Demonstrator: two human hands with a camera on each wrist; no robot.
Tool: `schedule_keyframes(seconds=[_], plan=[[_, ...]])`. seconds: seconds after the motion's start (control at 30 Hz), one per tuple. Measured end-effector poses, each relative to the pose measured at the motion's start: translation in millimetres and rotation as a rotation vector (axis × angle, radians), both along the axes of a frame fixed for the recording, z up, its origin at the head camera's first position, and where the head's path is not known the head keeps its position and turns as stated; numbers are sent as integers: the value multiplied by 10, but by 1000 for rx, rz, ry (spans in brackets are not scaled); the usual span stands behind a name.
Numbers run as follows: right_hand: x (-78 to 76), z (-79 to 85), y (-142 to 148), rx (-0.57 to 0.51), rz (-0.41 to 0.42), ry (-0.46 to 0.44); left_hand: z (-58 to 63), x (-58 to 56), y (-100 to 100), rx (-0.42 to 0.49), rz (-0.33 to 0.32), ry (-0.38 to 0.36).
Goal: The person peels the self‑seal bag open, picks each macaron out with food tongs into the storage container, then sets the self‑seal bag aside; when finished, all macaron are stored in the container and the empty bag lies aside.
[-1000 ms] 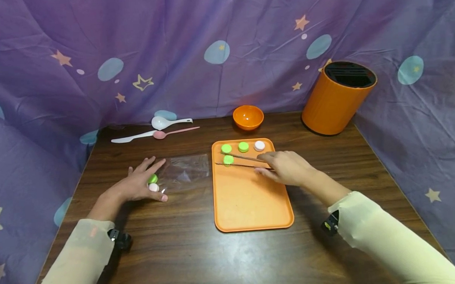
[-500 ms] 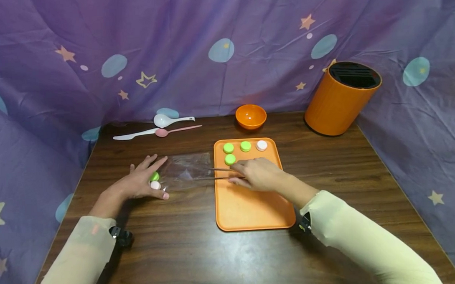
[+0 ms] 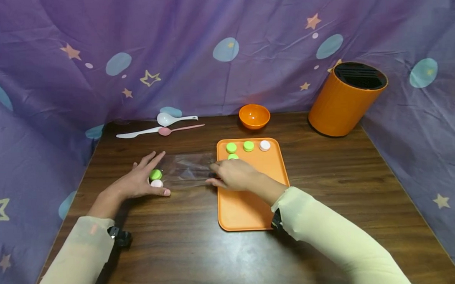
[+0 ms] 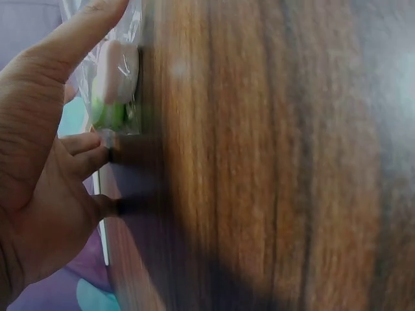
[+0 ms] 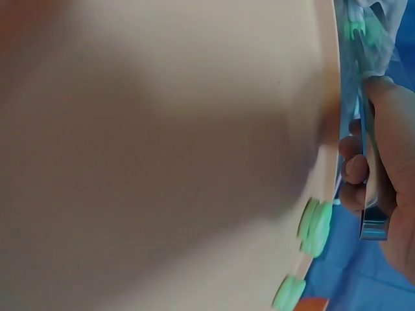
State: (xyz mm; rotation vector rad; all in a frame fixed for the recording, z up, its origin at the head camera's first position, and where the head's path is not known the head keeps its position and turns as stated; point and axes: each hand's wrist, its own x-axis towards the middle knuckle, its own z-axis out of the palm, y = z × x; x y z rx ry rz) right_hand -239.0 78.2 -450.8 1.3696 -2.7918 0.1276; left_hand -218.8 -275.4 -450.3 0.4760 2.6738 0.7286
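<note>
My left hand lies at the left with fingers and thumb spread around the closed end of a clear plastic bag. Inside that end are a green macaron and a pale pink macaron. My right hand is over the left edge of the orange tray, at the bag's mouth. It grips metal tongs, whose arms reach into the bag in the right wrist view. Along the tray's far side sit green macarons and a pale pink one; my right hand partly covers one green macaron.
Behind the tray stands an orange bowl. A large orange knife block is at the back right. A white ladle, a white knife and a pink spoon lie at the back left.
My right hand has moved left from over the tray to the bag's mouth, carrying the tongs into the bag. My left hand stays around the bag's end.
</note>
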Motion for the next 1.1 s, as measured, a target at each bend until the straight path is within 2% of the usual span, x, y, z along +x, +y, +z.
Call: schedule_keyframes(seconds=[0.3,0.7,1.1], plan=[[-38,-48,-249,-22,-44,-30,-2,-14,-40,-13,-9,17],[-84,-19,-370,-8,1,18,9,-12,-53,7,-16,26],[-117,9,-436,-17,26,-20,-23,-10,-41,-8,15,9]])
